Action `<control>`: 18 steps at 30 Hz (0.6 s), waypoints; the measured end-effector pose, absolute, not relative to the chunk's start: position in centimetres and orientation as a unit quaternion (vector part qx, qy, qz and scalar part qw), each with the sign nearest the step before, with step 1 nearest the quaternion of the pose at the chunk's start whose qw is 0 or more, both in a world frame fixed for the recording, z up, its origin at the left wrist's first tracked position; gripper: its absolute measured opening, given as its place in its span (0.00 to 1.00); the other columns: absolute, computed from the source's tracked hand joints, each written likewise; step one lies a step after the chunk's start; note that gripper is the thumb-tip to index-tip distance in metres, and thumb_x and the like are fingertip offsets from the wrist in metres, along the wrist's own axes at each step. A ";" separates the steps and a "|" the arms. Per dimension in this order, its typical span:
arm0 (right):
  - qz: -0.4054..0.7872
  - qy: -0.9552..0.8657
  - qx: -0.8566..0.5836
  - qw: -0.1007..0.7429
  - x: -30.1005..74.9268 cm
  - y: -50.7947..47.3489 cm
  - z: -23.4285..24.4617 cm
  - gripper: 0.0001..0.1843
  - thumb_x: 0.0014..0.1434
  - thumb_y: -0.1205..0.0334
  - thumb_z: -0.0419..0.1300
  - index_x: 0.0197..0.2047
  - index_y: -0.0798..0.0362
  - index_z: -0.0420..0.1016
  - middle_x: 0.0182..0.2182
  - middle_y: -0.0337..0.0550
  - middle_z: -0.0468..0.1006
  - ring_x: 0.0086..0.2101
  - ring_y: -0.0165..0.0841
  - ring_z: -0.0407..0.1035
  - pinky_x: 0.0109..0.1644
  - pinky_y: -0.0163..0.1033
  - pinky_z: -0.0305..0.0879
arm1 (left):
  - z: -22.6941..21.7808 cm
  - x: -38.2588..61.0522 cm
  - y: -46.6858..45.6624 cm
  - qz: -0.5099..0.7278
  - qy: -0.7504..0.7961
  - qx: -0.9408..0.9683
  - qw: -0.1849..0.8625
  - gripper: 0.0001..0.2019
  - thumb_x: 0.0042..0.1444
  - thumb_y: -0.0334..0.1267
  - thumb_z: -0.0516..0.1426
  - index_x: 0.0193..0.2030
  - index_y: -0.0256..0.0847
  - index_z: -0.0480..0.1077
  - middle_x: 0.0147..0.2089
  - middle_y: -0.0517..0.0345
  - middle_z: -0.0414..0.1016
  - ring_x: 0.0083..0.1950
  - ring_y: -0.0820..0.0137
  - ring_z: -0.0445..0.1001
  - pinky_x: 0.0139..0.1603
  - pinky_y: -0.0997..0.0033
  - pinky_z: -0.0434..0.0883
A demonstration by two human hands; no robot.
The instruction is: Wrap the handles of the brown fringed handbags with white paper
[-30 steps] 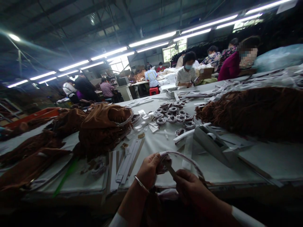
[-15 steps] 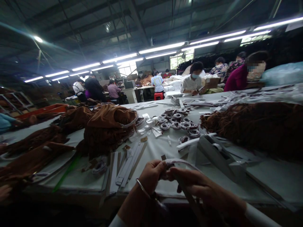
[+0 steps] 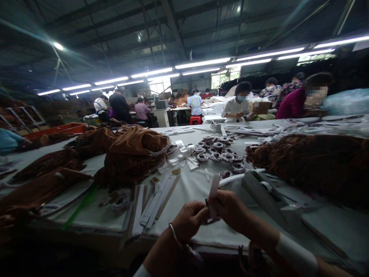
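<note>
Low in the middle of the head view, my left hand (image 3: 190, 221) is closed, with its thumb and fingers pinching the end of a dark strap. My right hand (image 3: 235, 209) meets it there, closed around a flat pale strip (image 3: 214, 188) that sticks up above the fingers. Most of the strap is hidden by my hands. Just beyond them lie several coiled straps (image 3: 216, 156) in whitish wrapping. Left of my hands, long flat white and grey strips (image 3: 157, 202) lie side by side on the table.
A grey tape dispenser (image 3: 261, 190) stands on the white table (image 3: 196, 184) to the right. Brown fringed pieces are heaped at the left (image 3: 129, 157) and right (image 3: 311, 165). A green strip (image 3: 80, 206) lies near the front edge. Several people work farther back.
My right hand has risen a little and now holds the pale strip upright. The white-wrapped strap that arched over my right hand no longer shows there. The view has tilted slightly upward.
</note>
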State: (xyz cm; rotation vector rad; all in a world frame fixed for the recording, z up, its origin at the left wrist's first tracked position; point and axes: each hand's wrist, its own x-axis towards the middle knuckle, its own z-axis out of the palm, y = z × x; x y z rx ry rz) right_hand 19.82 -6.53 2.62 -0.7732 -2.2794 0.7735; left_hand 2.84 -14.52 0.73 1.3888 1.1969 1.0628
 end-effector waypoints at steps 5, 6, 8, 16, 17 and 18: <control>0.261 -0.849 -0.314 0.335 19.2 -7.0 0.9 0.13 0.64 0.61 0.53 0.27 0.53 0.67 0.23 0.37 0.70 0.25 0.29 0.62 0.30 0.35 0.53 | 0.3 3.2 -14.5 0.423 0.491 0.600 0.470 0.27 0.64 0.59 0.53 0.31 0.34 0.71 0.27 0.61 0.64 0.30 0.74 0.61 0.30 0.76 0.59; 0.253 -0.848 -0.315 0.344 19.2 -7.0 0.7 0.13 0.63 0.61 0.53 0.27 0.53 0.67 0.23 0.37 0.70 0.25 0.29 0.62 0.30 0.35 0.53 | 0.3 3.4 -14.5 0.423 0.493 0.605 0.461 0.25 0.63 0.58 0.54 0.31 0.34 0.71 0.27 0.62 0.63 0.30 0.75 0.60 0.30 0.76 0.59; 0.266 -0.839 -0.320 0.350 19.3 -7.0 0.6 0.12 0.63 0.61 0.55 0.27 0.53 0.66 0.23 0.36 0.69 0.25 0.29 0.61 0.31 0.35 0.53 | 0.6 3.7 -14.5 0.427 0.488 0.605 0.462 0.23 0.63 0.55 0.56 0.31 0.34 0.72 0.28 0.62 0.63 0.30 0.75 0.60 0.31 0.77 0.59; 0.304 -0.883 -0.199 0.297 20.6 -6.6 3.3 0.10 0.60 0.66 0.57 0.26 0.54 0.70 0.30 0.41 0.71 0.30 0.29 0.64 0.34 0.35 0.57 | 0.9 4.5 -14.9 0.435 0.465 0.630 0.444 0.22 0.63 0.53 0.57 0.34 0.32 0.76 0.31 0.57 0.72 0.34 0.71 0.67 0.37 0.75 0.66; 0.277 -0.895 -0.200 0.288 20.6 -6.8 3.4 0.10 0.58 0.68 0.57 0.25 0.54 0.69 0.28 0.39 0.70 0.28 0.29 0.61 0.33 0.35 0.55 | 0.8 4.5 -14.9 0.429 0.479 0.640 0.421 0.22 0.63 0.53 0.57 0.33 0.32 0.77 0.31 0.56 0.72 0.34 0.71 0.68 0.36 0.75 0.66; 0.264 -0.897 -0.212 0.285 20.5 -7.1 3.3 0.11 0.55 0.68 0.57 0.22 0.54 0.66 0.25 0.38 0.67 0.26 0.28 0.58 0.31 0.35 0.53 | 0.6 4.6 -14.8 0.423 0.490 0.648 0.401 0.22 0.63 0.53 0.57 0.33 0.33 0.77 0.32 0.56 0.73 0.34 0.70 0.68 0.36 0.75 0.66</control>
